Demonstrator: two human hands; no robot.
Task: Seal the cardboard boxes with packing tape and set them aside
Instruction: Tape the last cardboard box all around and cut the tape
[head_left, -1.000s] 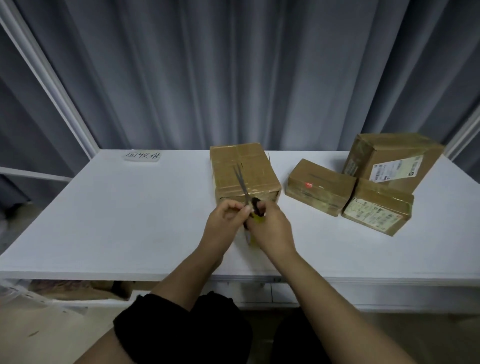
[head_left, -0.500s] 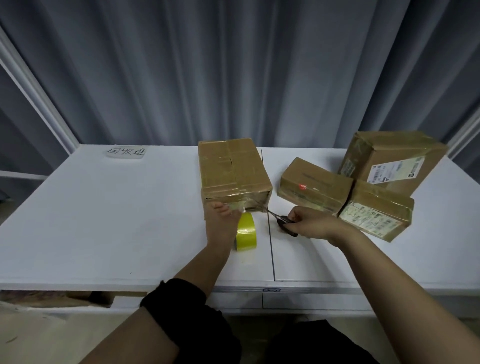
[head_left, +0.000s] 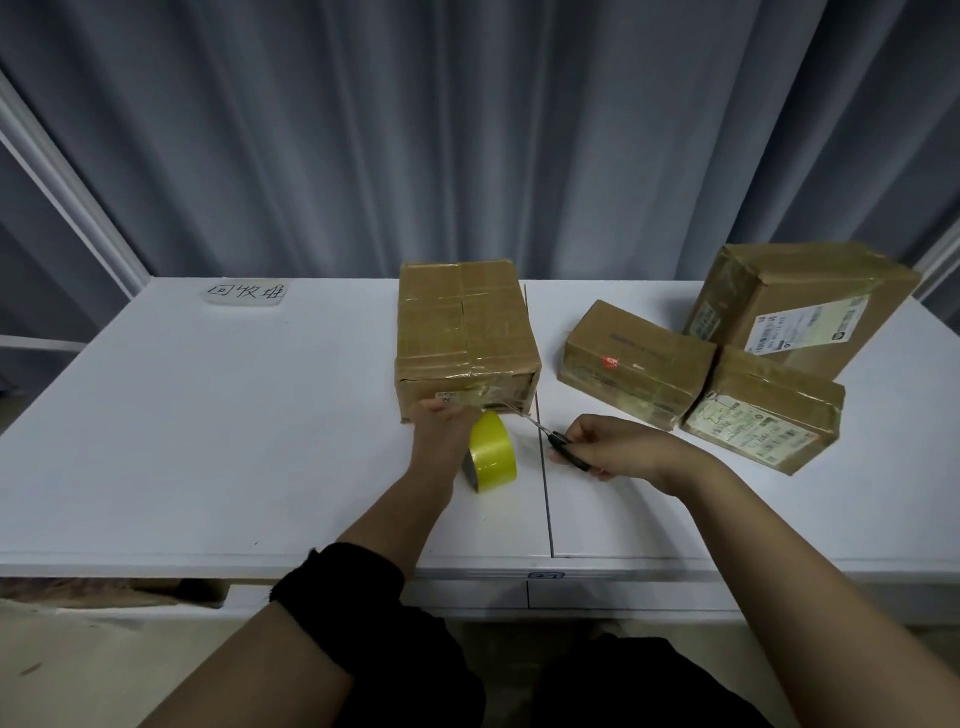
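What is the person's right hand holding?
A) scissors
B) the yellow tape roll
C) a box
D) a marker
A: the right hand grips the black handles of the scissors, whose blades point toward the front of the middle box.

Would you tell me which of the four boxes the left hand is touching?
The middle box, standing alone; the left hand presses its near face. The other three cluster at the right.
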